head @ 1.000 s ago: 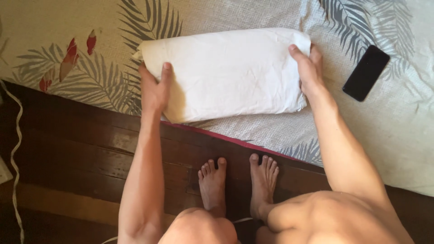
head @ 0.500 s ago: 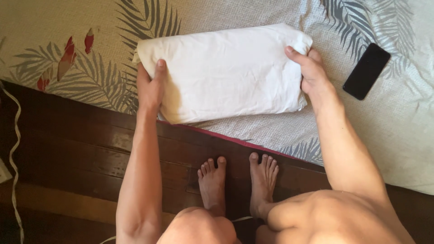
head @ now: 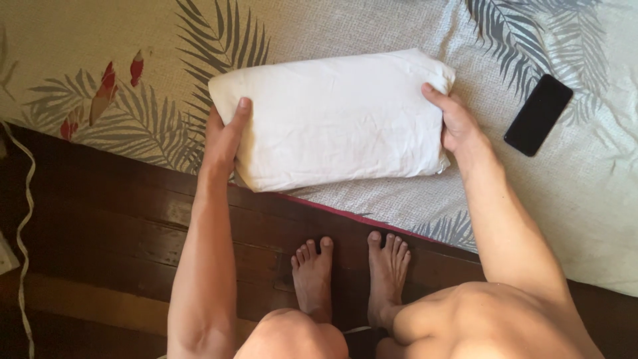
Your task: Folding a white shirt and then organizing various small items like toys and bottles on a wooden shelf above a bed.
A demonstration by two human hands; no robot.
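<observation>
Two hands grip white pillow (head: 335, 119) ends: left fingers (head: 226, 136), right fingers (head: 452, 119) clamped on edges.

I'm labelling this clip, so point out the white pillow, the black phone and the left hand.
white pillow (head: 339, 119), head view, middle of its top face.
black phone (head: 538, 115), head view, centre of its dark screen.
left hand (head: 224, 141), head view, back of the hand.

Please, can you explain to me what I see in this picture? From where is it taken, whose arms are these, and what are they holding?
The camera sits on a person's head and looks down, so you see their own arms, knees and bare feet on a dark wooden floor. The left hand and right hand grip the two ends of a white pillow. It rests on a bedsheet printed with leaves. A black phone lies on the sheet, to the right, apart from the pillow.
</observation>
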